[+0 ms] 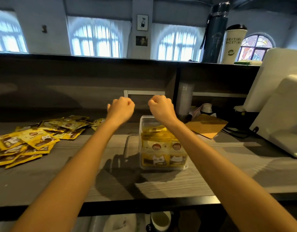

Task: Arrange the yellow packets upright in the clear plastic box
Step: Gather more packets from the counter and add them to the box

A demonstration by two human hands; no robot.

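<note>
— Where are the hands?

— Both are raised above the grey counter (pixel 77 173), arms stretched forward. The left hand (pixel 121 108) is curled into a fist with nothing in it. The right hand (pixel 161 107) is the same, fingers tucked in and holding nothing. The two fists are near each other but apart.

— And the clear plastic box (pixel 141 128)?

— It stands on the counter under the right forearm, which crosses its far right corner. Yellow packets (pixel 162 148) stand upright inside, two side by side at the front with more rows behind them, their cat pictures facing the camera. The far end of the box looks unfilled.

— Any packets outside it?

— Yes, loose packets (pixel 35 139) lie in a scattered heap at the left of the counter, well apart from the box, flat and overlapping.

— What is the clear thing against the box's left side?

— It may be the lid (pixel 131 146), leaning there, but it is too faint to be sure.

— Anything else?

— A brown board (pixel 206 126) lies just right of the box and a white machine (pixel 281 118) stands at the right edge. A stack of clear cups (pixel 184 99) stands behind the right hand. On the ledge above are a dark flask (pixel 214 34) and a white lidded cup (pixel 233 46).
</note>
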